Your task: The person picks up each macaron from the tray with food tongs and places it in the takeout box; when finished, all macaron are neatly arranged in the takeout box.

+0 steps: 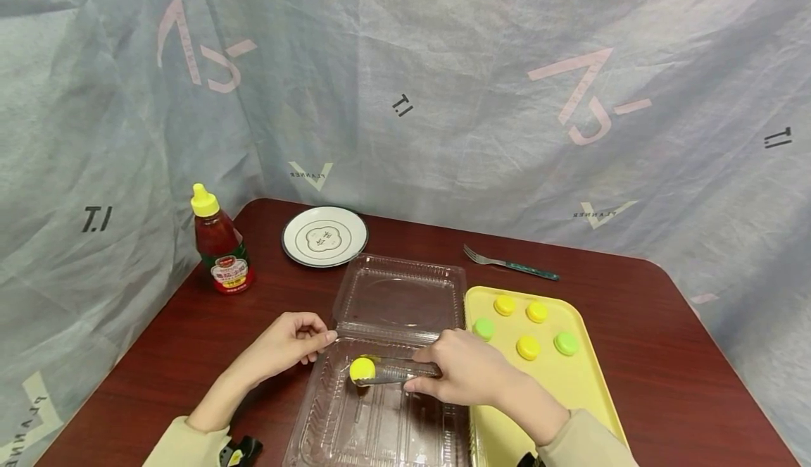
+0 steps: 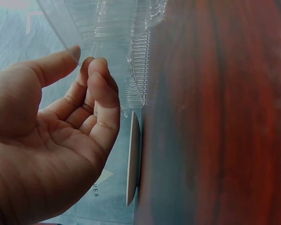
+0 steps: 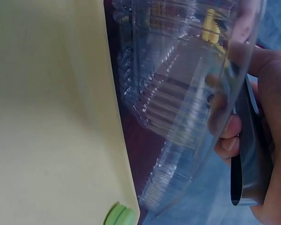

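In the head view a clear plastic clamshell box lies unfolded on the table, its lid toward the back. My left hand pinches the box's left edge near the hinge between thumb and fingertips; the left wrist view shows the thin plastic rim there. With my right hand I hold metal tongs, pointing left. Their tips grip a yellow macaron over the box's base. In the right wrist view the tongs lie within the curled fingers, and the macaron is seen through the clear wall.
Right of the box sits a yellow tray carrying several yellow and green macarons. A fork lies behind it. At the back left are a white plate and a ketchup bottle with a yellow cap.
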Motion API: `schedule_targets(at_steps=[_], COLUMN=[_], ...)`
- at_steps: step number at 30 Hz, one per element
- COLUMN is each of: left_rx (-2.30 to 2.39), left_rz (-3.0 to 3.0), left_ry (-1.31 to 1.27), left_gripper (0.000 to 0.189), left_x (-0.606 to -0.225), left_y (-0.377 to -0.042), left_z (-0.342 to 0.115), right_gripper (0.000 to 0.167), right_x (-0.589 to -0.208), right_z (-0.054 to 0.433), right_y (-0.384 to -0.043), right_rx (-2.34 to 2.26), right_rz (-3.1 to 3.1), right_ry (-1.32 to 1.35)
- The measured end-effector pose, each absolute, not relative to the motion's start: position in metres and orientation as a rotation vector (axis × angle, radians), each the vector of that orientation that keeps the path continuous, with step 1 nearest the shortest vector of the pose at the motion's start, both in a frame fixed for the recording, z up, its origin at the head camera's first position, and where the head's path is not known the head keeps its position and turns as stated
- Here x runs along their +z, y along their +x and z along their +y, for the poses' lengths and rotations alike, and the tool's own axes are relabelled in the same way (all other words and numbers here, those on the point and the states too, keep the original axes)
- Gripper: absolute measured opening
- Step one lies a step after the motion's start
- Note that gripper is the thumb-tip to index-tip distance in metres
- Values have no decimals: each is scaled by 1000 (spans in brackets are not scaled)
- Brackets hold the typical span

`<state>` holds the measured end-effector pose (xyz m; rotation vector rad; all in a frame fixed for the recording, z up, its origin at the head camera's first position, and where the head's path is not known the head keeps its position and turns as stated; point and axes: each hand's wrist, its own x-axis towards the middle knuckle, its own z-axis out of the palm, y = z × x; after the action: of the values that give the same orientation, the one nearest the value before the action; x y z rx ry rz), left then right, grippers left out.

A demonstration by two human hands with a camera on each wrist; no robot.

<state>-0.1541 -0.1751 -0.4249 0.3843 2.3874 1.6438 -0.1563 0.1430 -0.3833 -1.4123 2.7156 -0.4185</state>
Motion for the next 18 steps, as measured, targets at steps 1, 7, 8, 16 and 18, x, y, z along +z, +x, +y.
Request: schedule_targets(at_steps=[1,7,8,16,18], left_rx=[1650,1662,1660,1627,1631], left_rz=[2384,2378,2379,2404,2402], left_ry=[386,392,387,380,384], left_gripper=[22,22,22,24,23], left_x=[-424,-423,-424,-426,-426], left_y=[-154,-154,-154,-154,-154], left_z=[-175,-175,-175,-175,-175], right_gripper=[34,28,30,34,34], right_x=[-385,-392,-393,-396,-396], right_z=[142,139,139,135,135], right_y=[-157,-157,-157,-156,-156], right_rx=[-415,-400,-394,-351,-343], right_rz=[2711,2705,2707,2712,2717], right_ry=[-1414,-1445,-1450,-1441,-1439])
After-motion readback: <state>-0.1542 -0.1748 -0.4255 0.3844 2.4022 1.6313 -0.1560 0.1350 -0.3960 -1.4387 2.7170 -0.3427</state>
